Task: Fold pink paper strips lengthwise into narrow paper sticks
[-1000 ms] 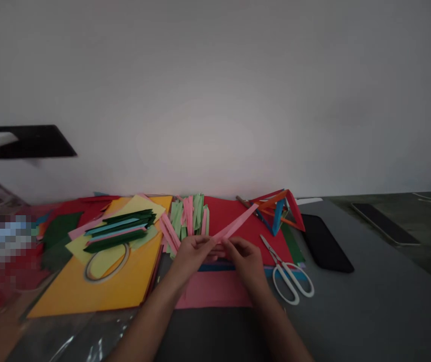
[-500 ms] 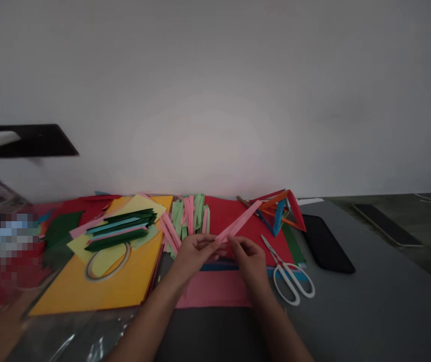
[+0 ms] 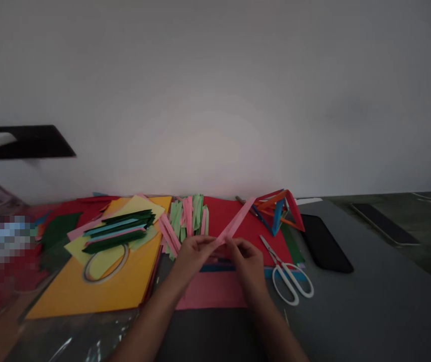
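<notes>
A folded pink paper strip (image 3: 238, 219) slants up and right from between my hands. My left hand (image 3: 196, 254) pinches its lower end between thumb and fingers. Close beside it, my right hand (image 3: 246, 257) is closed on the same strip with thumb and forefinger. Below them lies a pink paper sheet (image 3: 213, 290), with a red sheet (image 3: 219, 213) behind. White-handled scissors (image 3: 285, 269) rest open to the right of my right hand. Pink and light green folded strips (image 3: 183, 221) are heaped behind my left hand.
Yellow-orange sheets (image 3: 124, 291) at the left carry a tape roll (image 3: 87, 269) and dark green strips (image 3: 115, 241). A black phone-like object (image 3: 326, 244) and a strip-made shape (image 3: 298, 216) are at the right. Clear plastic lies front left.
The upper end of the pink strip has shifted slightly left and stands a little steeper. Both hands keep hold of it, and the right hand has moved slightly left.
</notes>
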The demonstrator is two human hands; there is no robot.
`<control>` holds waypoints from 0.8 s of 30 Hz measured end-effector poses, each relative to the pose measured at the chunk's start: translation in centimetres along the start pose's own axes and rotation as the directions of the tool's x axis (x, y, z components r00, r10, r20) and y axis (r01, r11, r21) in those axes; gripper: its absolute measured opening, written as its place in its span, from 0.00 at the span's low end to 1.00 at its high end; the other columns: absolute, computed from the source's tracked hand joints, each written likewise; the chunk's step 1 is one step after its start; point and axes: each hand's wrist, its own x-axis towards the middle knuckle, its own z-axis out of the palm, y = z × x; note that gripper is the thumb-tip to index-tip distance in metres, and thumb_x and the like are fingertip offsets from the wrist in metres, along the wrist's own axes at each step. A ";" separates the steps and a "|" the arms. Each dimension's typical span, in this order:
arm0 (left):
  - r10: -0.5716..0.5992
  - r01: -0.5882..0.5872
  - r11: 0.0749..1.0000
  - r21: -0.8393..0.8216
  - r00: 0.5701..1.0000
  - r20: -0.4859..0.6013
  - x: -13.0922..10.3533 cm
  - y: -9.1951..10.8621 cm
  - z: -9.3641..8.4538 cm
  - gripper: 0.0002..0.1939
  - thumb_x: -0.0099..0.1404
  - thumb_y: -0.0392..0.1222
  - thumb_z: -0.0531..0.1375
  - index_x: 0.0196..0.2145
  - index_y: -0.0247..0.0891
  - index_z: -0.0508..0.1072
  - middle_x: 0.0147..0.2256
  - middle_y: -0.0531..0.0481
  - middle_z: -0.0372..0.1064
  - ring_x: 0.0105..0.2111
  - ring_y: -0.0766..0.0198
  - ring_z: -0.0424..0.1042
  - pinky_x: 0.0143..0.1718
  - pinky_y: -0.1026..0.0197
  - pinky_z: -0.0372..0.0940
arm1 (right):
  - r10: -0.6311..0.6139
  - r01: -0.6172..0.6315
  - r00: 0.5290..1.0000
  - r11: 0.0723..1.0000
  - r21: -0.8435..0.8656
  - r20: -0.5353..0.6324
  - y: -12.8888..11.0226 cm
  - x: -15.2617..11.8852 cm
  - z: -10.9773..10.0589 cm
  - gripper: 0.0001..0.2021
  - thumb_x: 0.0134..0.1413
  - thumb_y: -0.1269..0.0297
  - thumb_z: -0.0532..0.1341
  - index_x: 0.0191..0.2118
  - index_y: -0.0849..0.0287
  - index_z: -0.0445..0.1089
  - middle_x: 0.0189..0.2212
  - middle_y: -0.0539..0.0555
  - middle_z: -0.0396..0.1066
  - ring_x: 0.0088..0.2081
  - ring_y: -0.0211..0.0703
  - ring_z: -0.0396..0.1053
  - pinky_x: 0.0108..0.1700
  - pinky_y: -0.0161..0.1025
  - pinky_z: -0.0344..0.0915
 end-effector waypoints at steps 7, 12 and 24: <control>0.112 -0.114 0.993 0.039 0.993 0.043 0.1 -0.4 -0.2 0.13 0.49 0.44 0.61 0.30 0.33 0.73 0.26 0.47 0.73 0.26 0.63 0.72 0.27 0.66 0.66 | -0.009 0.009 1.000 1.000 0.002 -0.001 -0.2 -0.1 0.2 0.12 0.42 0.57 0.60 0.21 0.63 0.67 0.19 0.51 0.68 0.23 0.38 0.65 0.28 0.34 0.60; 0.116 -0.116 0.993 0.004 0.993 0.013 0.1 -0.3 -0.1 0.13 0.47 0.43 0.62 0.29 0.32 0.73 0.25 0.47 0.73 0.25 0.64 0.72 0.28 0.65 0.66 | 0.015 -0.015 1.000 1.000 0.018 -0.017 -0.2 -0.2 0.4 0.13 0.41 0.55 0.60 0.21 0.63 0.67 0.18 0.50 0.68 0.23 0.38 0.65 0.27 0.33 0.61; 0.081 -0.081 0.997 0.001 0.997 -0.008 -0.2 0.0 0.3 0.13 0.47 0.43 0.63 0.30 0.32 0.73 0.25 0.46 0.73 0.26 0.63 0.72 0.28 0.65 0.66 | 0.012 -0.013 1.000 0.999 0.046 0.005 -0.3 -0.5 0.6 0.13 0.43 0.56 0.59 0.21 0.62 0.64 0.17 0.49 0.65 0.22 0.36 0.63 0.26 0.33 0.61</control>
